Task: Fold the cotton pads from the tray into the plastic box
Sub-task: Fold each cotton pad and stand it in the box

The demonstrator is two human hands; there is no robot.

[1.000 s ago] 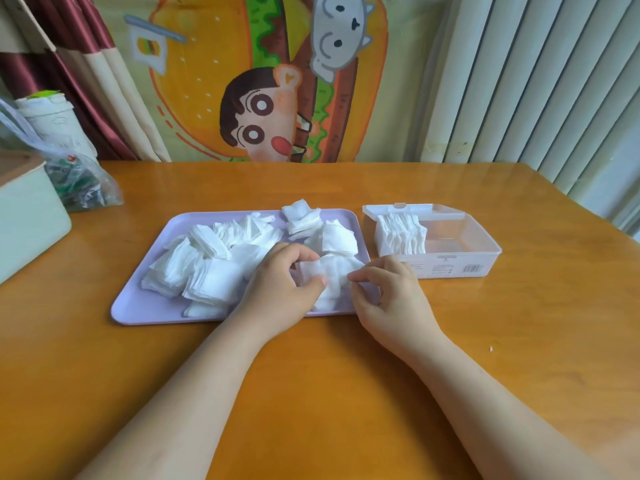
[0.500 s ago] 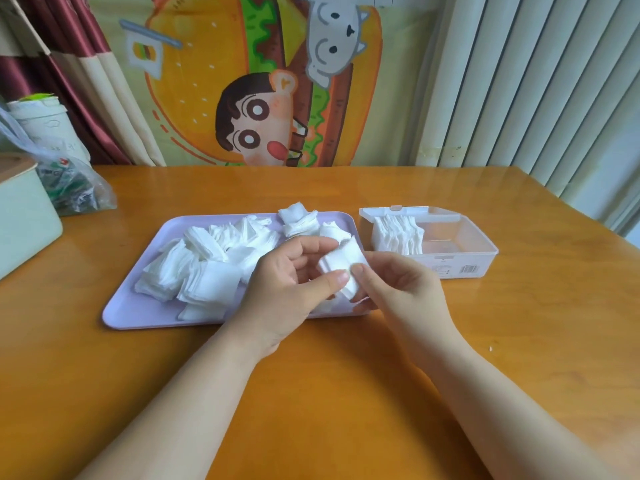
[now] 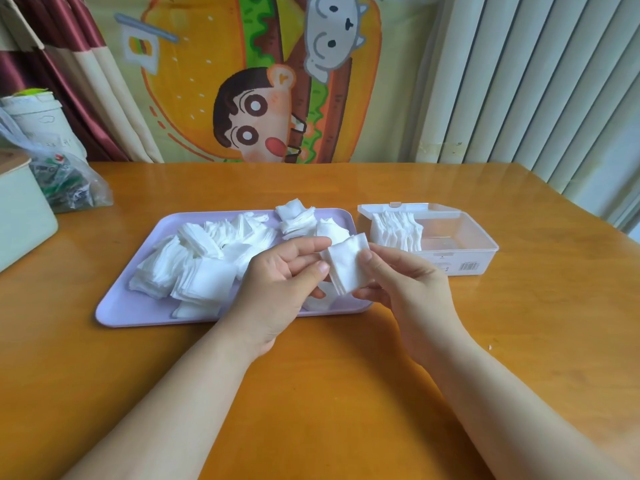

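Note:
A lilac tray (image 3: 124,310) on the wooden table holds several loose white cotton pads (image 3: 204,258). Above the tray's front right corner a small stack of white pads (image 3: 346,263) is held in the air. My left hand (image 3: 280,282) pinches its left edge between thumb and fingers. My right hand (image 3: 405,285) grips its right edge, thumb on top. To the right stands an open clear plastic box (image 3: 464,244), with a row of folded pads (image 3: 396,230) upright at its left end.
A pale green box (image 3: 20,220) and a clear plastic bag (image 3: 65,181) of items sit at the table's left edge, a white cup (image 3: 38,123) behind them. A cartoon curtain and white vertical blinds hang behind the table.
Both hands lifted a stack of pads off the tray's front right corner and raised it into the air. The pads now face me flat between the two hands.

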